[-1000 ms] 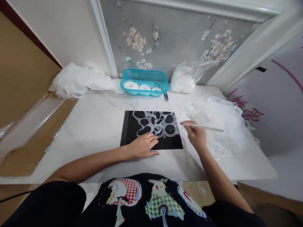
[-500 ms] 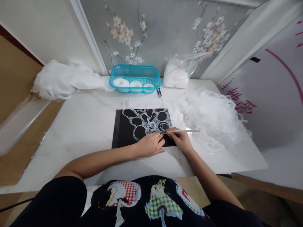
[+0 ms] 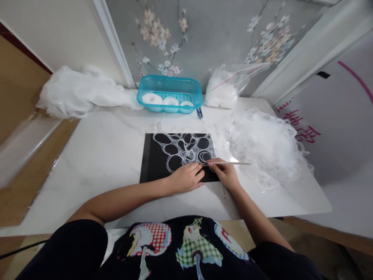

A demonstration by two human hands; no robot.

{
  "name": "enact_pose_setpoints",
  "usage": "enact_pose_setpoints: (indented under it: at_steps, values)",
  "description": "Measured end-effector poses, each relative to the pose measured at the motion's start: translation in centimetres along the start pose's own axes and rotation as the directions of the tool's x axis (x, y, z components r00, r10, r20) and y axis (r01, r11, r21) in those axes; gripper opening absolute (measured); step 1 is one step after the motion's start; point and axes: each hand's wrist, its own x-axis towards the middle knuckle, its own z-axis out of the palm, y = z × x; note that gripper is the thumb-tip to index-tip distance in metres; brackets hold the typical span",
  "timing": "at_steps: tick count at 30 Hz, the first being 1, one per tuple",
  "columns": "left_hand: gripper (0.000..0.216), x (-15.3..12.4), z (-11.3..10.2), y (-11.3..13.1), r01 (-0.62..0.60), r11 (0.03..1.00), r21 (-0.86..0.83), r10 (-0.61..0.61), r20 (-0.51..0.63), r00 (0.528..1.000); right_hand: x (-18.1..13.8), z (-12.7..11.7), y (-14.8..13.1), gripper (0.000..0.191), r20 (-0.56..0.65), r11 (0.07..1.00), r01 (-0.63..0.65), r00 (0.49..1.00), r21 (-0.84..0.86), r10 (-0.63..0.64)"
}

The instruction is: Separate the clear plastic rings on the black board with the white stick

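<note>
Black rectangular sheet [image 3: 157, 165]: lay mid-frame, longer sideways, white loops [image 3: 190, 156] mostly above hands.
Left hand [image 3: 186, 178]: half-curled on it, hold unclear.
Right hand [image 3: 227, 175]: nearer right edge, pinched slim pale stick [image 3: 236, 163].

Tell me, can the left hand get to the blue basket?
Probably yes, with a stretch: the left hand rests on the black sheet, and nothing tall seems to stand between it and the blue basket farther back.

The right hand [image 3: 226, 175] holds a thin stick [image 3: 237, 163] beside the left hand [image 3: 185, 179].
</note>
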Motion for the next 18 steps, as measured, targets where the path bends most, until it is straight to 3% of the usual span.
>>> enact_pose_setpoints:
  at_steps: [8,14,16,18]
  values:
    - [0.041,-0.1,0.1,-0.2,-0.008,0.999,-0.032,0.009,0.003,1.000,-0.1,0.1,-0.2,0.029,-0.006,0.999,0.024,1.000,-0.049,-0.024]
    - [0.032,0.2,0.1,-0.1,0.025,0.997,-0.069,-0.023,0.025,0.999,-0.2,-0.4,-0.4,0.023,0.114,0.922,0.266,0.963,-0.283,-0.243]
    - [0.028,0.2,0.1,-0.1,0.027,0.996,-0.082,-0.024,0.038,0.999,1.3,-1.8,-0.5,0.021,-0.012,0.905,0.266,0.958,-0.331,-0.286]
    - [0.025,0.2,-0.2,-0.2,0.021,0.995,-0.098,-0.016,0.051,0.999,3.5,-3.8,-0.7,0.032,-0.237,0.915,0.193,0.928,-0.355,-0.287]
